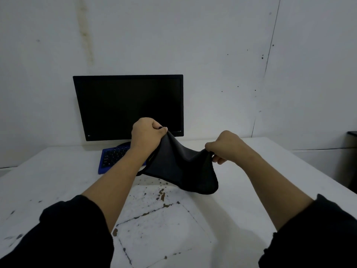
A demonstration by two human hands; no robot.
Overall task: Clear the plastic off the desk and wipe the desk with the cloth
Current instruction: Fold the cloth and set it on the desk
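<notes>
A dark grey cloth [185,167] hangs stretched between both hands above the white desk [58,182]. My left hand [147,135] pinches its upper left corner, raised in front of the monitor. My right hand [225,147] grips the right edge, a bit lower. The cloth sags in the middle and its bottom fold hangs close to the desk surface. Brown stains and dark specks [162,196] mark the desk below it. No plastic shows in this view.
A black monitor [128,107] stands against the back wall, screen off. A blue keyboard [112,157] lies in front of it, partly hidden by my left forearm. A dark object [351,140] sits beyond the desk's right edge.
</notes>
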